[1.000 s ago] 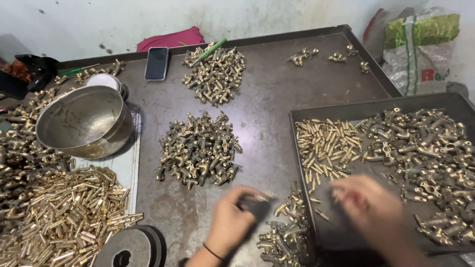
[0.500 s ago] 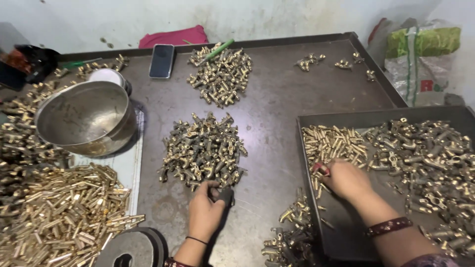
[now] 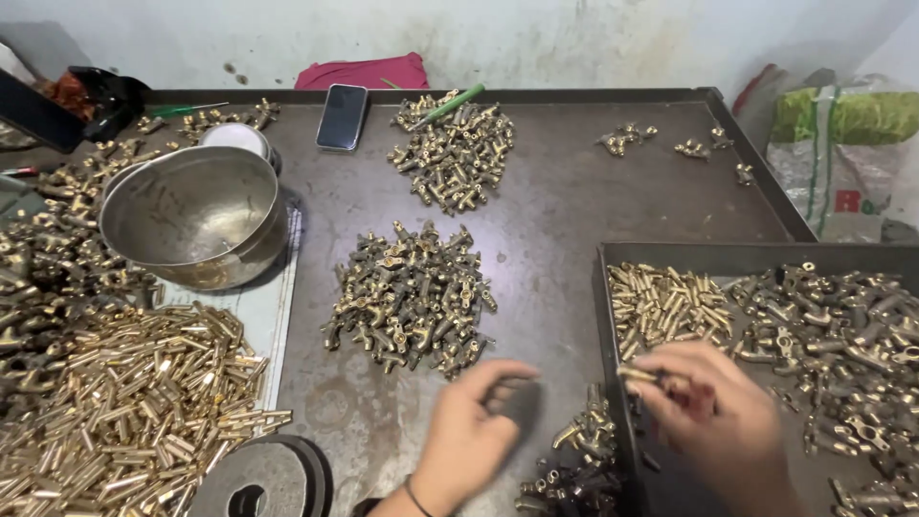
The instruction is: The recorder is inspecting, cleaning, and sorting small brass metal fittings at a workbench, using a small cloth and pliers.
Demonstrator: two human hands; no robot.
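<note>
My left hand [image 3: 471,431] is near the table's front edge, blurred, its fingers curled around a small dark piece [image 3: 522,402], just below the middle pile of dark brass fittings [image 3: 412,299]. My right hand [image 3: 713,412] hovers over the front left corner of the dark metal tray [image 3: 605,287], pinching a short brass tube [image 3: 638,374]. Behind it in the tray lies a heap of brass tubes [image 3: 665,304], with tarnished fittings [image 3: 842,330] to the right.
A steel bowl [image 3: 191,213] stands at left, with loose brass tubes [image 3: 134,402] in front of it and dark round discs [image 3: 268,476] at the front edge. A phone [image 3: 342,117], another fitting pile [image 3: 455,153], a pink cloth [image 3: 369,73] and a sack [image 3: 842,144] lie further back.
My left hand has drawn back from the middle pile toward the front with a dark piece. My right hand has lifted a brass tube from the tray's heap toward the left hand.
</note>
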